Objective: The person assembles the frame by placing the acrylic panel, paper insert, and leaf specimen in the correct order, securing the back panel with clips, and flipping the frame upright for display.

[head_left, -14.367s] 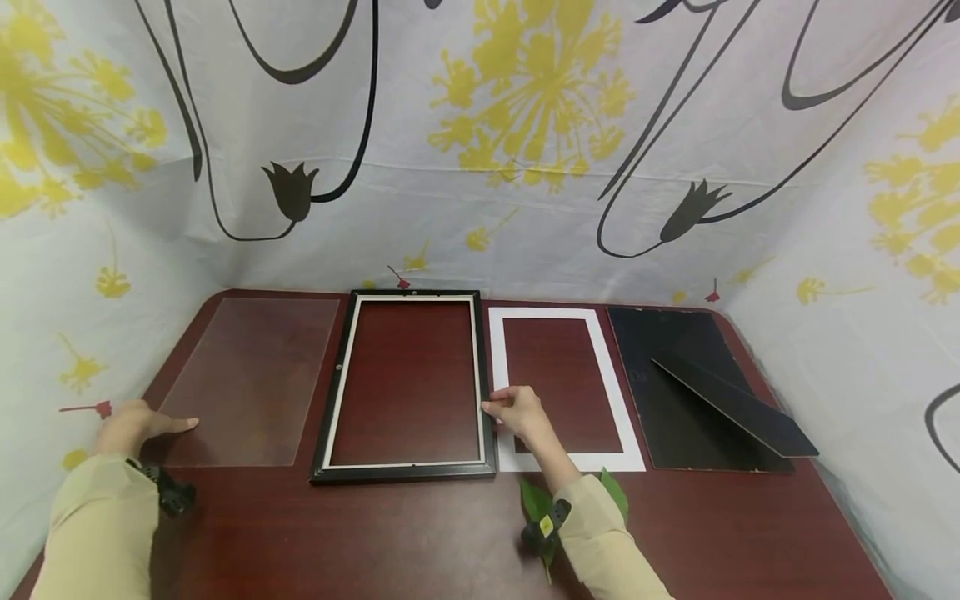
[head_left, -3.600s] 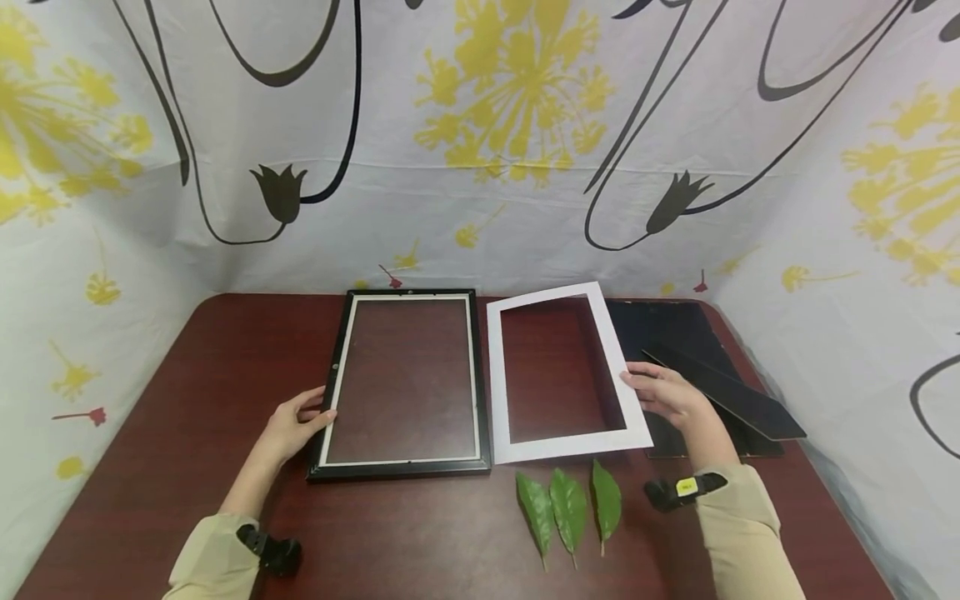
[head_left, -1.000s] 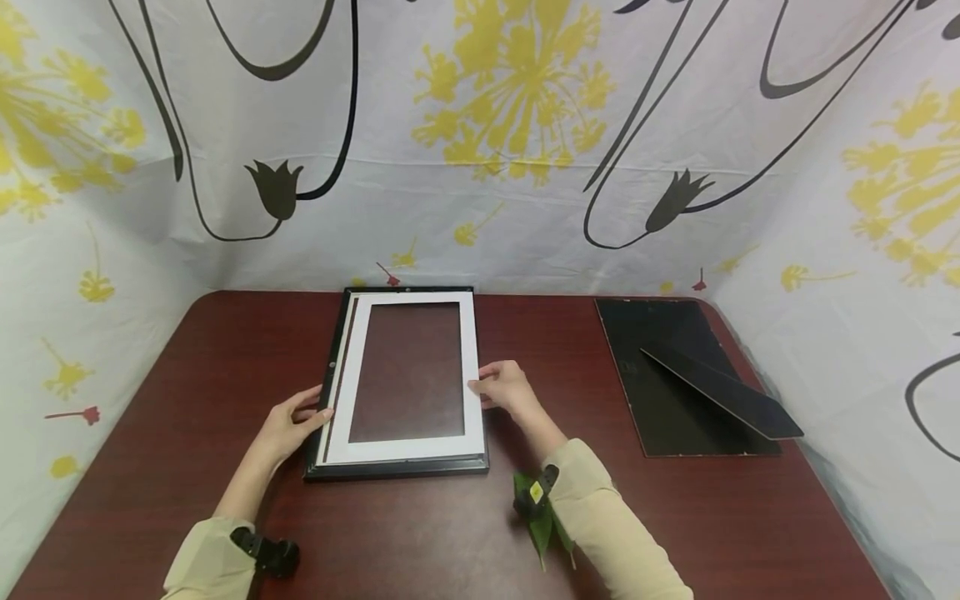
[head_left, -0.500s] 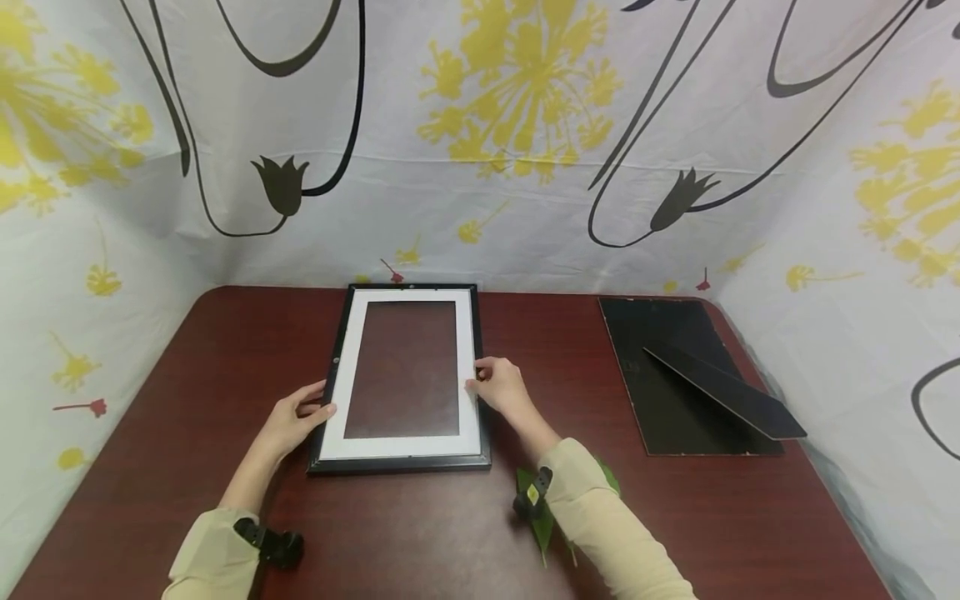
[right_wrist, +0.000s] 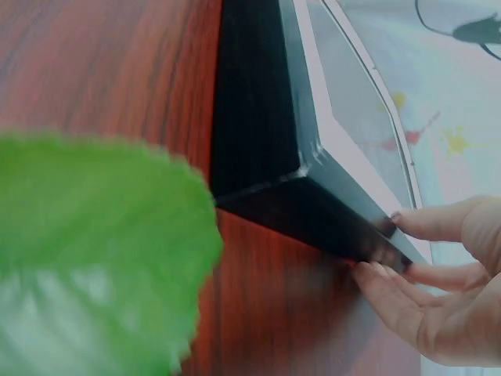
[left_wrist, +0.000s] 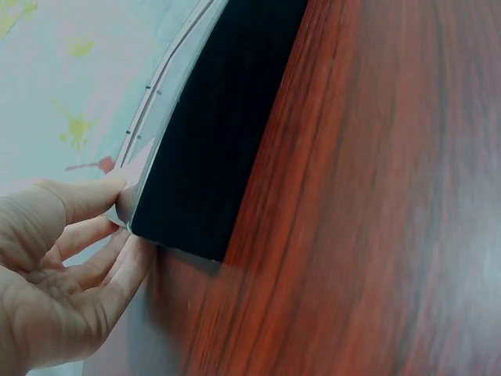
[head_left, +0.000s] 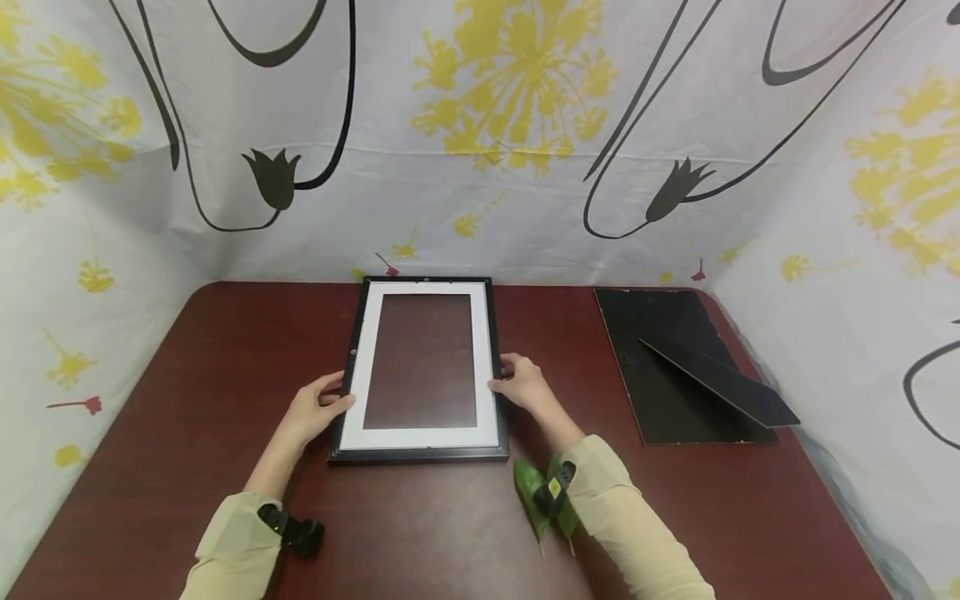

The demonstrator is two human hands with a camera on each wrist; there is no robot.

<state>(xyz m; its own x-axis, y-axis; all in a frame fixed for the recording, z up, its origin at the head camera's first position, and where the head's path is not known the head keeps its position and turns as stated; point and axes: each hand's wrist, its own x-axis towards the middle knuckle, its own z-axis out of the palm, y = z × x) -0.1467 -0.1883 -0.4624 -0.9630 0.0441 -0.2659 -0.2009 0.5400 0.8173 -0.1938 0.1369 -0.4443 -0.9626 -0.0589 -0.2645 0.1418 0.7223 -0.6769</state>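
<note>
In the head view a black picture frame (head_left: pixel 420 456) lies on the table with a white mat (head_left: pixel 420 438) set inside its rim. Through the mat's window the brown tabletop colour shows; the clear sheet is hard to make out there. My left hand (head_left: pixel 309 410) grips the frame's left side, thumb on top and fingers at the outer edge. Opposite it, my right hand (head_left: pixel 528 386) holds the right side the same way. Both wrist views show the frame's deep black side (left_wrist: pixel 211 141) pinched between thumb and fingers.
At the right lies a black backing board (head_left: pixel 626 367) with its stand flap (head_left: pixel 720 379) raised at an angle. Green leaves (head_left: pixel 529 492) rest on the table (head_left: pixel 420 533) under my right wrist, partly hidden. Patterned cloth (head_left: pixel 525 208) walls the table's back and sides.
The clear sheet left the table's left side earlier. My right hand brought the white mat over and into the frame. In the last half second both hands shifted the frame slightly right.
</note>
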